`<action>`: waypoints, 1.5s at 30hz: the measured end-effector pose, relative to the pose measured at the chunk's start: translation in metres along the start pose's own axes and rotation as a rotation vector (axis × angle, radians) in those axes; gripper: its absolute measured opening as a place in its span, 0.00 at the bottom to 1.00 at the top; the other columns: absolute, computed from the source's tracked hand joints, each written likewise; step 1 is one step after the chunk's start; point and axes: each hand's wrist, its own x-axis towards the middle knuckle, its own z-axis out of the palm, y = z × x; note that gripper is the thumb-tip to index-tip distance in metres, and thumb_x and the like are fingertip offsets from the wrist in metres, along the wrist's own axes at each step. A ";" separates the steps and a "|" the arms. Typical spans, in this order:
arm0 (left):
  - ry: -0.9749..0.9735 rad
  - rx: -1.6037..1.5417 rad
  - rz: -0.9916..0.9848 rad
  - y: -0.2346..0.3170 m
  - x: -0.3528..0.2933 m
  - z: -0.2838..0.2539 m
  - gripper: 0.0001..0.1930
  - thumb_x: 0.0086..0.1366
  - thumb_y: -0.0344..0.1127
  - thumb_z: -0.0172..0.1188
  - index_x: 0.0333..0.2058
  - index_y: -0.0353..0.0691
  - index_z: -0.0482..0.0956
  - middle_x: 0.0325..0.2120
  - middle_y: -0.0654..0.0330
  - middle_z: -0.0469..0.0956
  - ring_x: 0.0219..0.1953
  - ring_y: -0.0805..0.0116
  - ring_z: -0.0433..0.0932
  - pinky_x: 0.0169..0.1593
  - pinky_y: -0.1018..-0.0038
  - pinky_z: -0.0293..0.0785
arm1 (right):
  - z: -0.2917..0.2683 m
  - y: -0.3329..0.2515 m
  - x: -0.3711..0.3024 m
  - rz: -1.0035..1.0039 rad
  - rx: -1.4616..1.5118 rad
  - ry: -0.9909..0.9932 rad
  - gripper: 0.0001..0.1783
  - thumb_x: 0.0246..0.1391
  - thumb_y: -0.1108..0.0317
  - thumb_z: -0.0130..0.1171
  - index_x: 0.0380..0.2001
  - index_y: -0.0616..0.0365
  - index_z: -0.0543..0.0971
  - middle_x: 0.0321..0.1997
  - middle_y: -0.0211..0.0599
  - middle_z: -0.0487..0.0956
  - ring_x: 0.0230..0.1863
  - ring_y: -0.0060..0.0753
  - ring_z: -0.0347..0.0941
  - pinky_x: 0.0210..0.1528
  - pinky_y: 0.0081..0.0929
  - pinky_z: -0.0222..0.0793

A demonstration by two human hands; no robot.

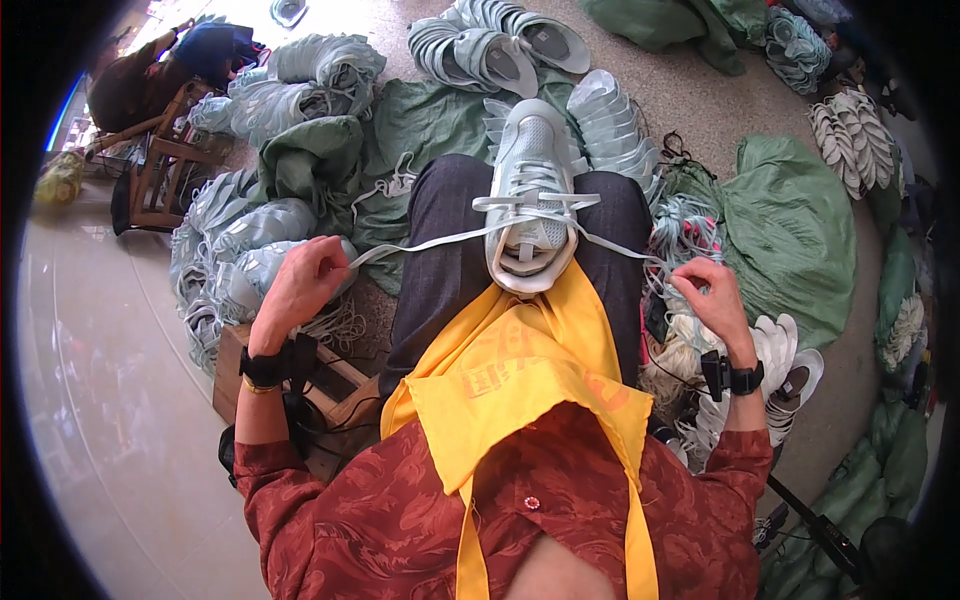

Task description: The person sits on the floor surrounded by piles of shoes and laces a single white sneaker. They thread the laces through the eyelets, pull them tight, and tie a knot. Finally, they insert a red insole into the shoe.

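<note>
A pale grey-green sneaker upper [528, 150] rests between my knees, its toe pointing away from me. Flat laces run through its eyelets, and both ends come out near the ankle opening. My left hand [305, 285] is closed on one shoelace [425, 244], drawn out to the left in a slightly slack line. Out to the right, my right hand [712, 300] pinches the other lace end [610, 244] between thumb and fingers. Neither hand touches the shoe itself. A yellow apron [530, 370] covers my lap just below the heel.
Nested stacks of similar uppers [325, 70] lie left and ahead on green cloth [420, 115]. Bundled laces [685, 225] hang by my right knee, beside a green sack [790, 240]. White uppers [785, 370] sit near my right forearm. A wooden stool [175, 150] stands far left.
</note>
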 end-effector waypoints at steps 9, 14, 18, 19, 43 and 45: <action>-0.285 -0.743 0.123 0.080 0.075 -0.027 0.07 0.71 0.37 0.64 0.34 0.45 0.77 0.27 0.76 0.72 0.30 0.87 0.67 0.36 0.85 0.64 | -0.019 -0.051 0.066 0.176 0.884 -0.250 0.11 0.67 0.66 0.62 0.43 0.63 0.85 0.33 0.26 0.81 0.28 0.13 0.74 0.33 0.14 0.71; 0.171 -1.059 0.325 0.139 0.095 -0.007 0.07 0.73 0.35 0.62 0.37 0.40 0.77 0.30 0.69 0.77 0.33 0.84 0.73 0.40 0.83 0.70 | 0.001 -0.092 0.079 0.094 1.316 0.016 0.11 0.68 0.70 0.60 0.49 0.63 0.83 0.44 0.35 0.85 0.38 0.21 0.81 0.46 0.18 0.80; -0.049 -1.018 0.256 0.118 0.081 0.049 0.05 0.72 0.32 0.62 0.37 0.39 0.76 0.31 0.66 0.79 0.33 0.81 0.74 0.39 0.80 0.72 | 0.046 -0.099 0.067 0.120 1.194 -0.022 0.11 0.66 0.71 0.63 0.48 0.64 0.83 0.45 0.37 0.85 0.42 0.24 0.83 0.49 0.21 0.82; -0.095 -1.044 0.214 0.113 0.077 0.063 0.05 0.71 0.31 0.63 0.36 0.39 0.76 0.31 0.66 0.79 0.33 0.81 0.74 0.39 0.81 0.72 | 0.056 -0.097 0.065 0.130 1.142 -0.025 0.11 0.66 0.71 0.63 0.48 0.65 0.83 0.44 0.36 0.85 0.42 0.24 0.83 0.49 0.22 0.83; 0.043 -1.019 0.129 0.091 0.079 0.118 0.03 0.72 0.24 0.60 0.38 0.34 0.75 0.36 0.61 0.83 0.39 0.75 0.84 0.45 0.77 0.82 | 0.089 -0.096 0.061 -0.002 0.729 0.224 0.04 0.60 0.78 0.66 0.39 0.64 0.83 0.36 0.31 0.86 0.38 0.19 0.83 0.45 0.21 0.82; 0.035 -1.036 0.131 0.091 0.079 0.118 0.03 0.72 0.24 0.60 0.38 0.34 0.75 0.36 0.61 0.83 0.39 0.75 0.84 0.45 0.77 0.82 | 0.090 -0.092 0.062 0.013 0.744 0.235 0.04 0.61 0.79 0.66 0.39 0.64 0.83 0.36 0.32 0.86 0.38 0.20 0.83 0.45 0.22 0.82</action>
